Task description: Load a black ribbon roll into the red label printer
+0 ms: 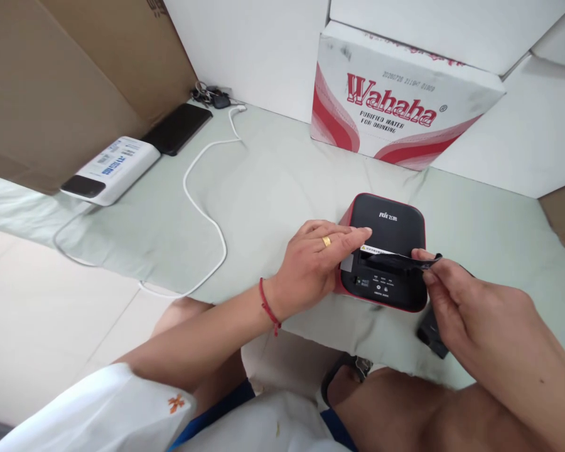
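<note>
A small black label printer (395, 223) with red sides stands on a pale green cloth (263, 188). My left hand (311, 263), with a gold ring and a red wrist cord, rests against the printer's left side, fingers lying across its top front edge. My right hand (456, 295) pinches the end of a thin dark strip (405, 257) that runs out of the printer's slot to the right. A small black object (430, 336) lies partly hidden under my right hand.
A white power bank (110, 169) and a black phone (179, 127) lie at the back left, with a white cable (207, 220) looping over the cloth. A Wahaha water carton (395, 107) stands behind the printer. Brown cardboard (75, 75) leans at the left. Keys (211, 95) lie nearby.
</note>
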Demonstrator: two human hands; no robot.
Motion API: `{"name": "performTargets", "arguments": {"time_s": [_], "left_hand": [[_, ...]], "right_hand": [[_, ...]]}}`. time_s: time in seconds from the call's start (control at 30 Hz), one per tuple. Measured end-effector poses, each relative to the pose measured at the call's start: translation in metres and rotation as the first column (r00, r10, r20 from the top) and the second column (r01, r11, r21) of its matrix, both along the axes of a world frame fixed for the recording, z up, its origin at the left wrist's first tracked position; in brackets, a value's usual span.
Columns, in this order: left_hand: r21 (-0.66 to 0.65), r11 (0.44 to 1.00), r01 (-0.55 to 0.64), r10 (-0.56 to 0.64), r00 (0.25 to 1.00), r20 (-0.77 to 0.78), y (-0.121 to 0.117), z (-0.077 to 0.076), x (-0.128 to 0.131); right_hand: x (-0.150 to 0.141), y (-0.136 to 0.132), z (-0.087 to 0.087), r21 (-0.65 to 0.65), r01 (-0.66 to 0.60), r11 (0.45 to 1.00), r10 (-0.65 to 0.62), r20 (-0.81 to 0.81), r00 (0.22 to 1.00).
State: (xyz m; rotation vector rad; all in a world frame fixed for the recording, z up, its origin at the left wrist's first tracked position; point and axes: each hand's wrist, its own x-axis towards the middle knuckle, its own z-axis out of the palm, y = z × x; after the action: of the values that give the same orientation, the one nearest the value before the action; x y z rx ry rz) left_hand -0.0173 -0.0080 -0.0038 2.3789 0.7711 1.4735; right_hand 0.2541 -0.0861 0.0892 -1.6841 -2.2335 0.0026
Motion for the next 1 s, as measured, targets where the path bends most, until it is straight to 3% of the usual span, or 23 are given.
{"name": "performTargets", "arguments": {"time_s": [0.13, 0.23, 0.4, 0.6, 0.67, 0.9, 1.0], "left_hand": [[-0.155, 0.981, 0.113, -0.09, 0.985, 0.146, 0.0, 0.001, 0.0], [-0.345, 0.903, 0.257, -0.15, 0.939, 0.309, 0.003, 0.002, 0.0], [-0.573, 0.663, 0.482, -0.181, 0.846, 0.502, 0.015, -0.005, 0.005], [-0.652, 0.344, 0.676, -0.108, 0.718, 0.688, 0.026, -0.018, 0.009], [-0.658, 0.273, 0.701, -0.075, 0.698, 0.712, 0.027, -0.019, 0.008], [-0.681, 0.216, 0.699, -0.01, 0.699, 0.715, 0.026, -0.011, 0.006], [-0.674, 0.221, 0.705, 0.02, 0.687, 0.726, 0.025, -0.009, 0.009]], "right_hand": [[-0.001, 0.001, 0.0, 0.099, 0.004, 0.995, -0.007, 0.03, 1.0], [-0.001, 0.001, 0.002, 0.1, 0.074, 0.992, -0.071, -0.031, 0.997], [0.002, -0.006, 0.014, -0.092, -0.003, 0.996, -0.014, -0.188, 0.982], [-0.014, -0.005, 0.018, -0.013, -0.109, 0.994, 0.103, -0.233, 0.967], [-0.019, -0.003, 0.014, -0.017, -0.137, 0.99, 0.13, -0.229, 0.965], [-0.023, 0.005, 0.009, -0.003, -0.156, 0.988, 0.154, -0.141, 0.978], [-0.021, 0.011, 0.009, 0.003, -0.136, 0.991, 0.135, -0.134, 0.982]]}}
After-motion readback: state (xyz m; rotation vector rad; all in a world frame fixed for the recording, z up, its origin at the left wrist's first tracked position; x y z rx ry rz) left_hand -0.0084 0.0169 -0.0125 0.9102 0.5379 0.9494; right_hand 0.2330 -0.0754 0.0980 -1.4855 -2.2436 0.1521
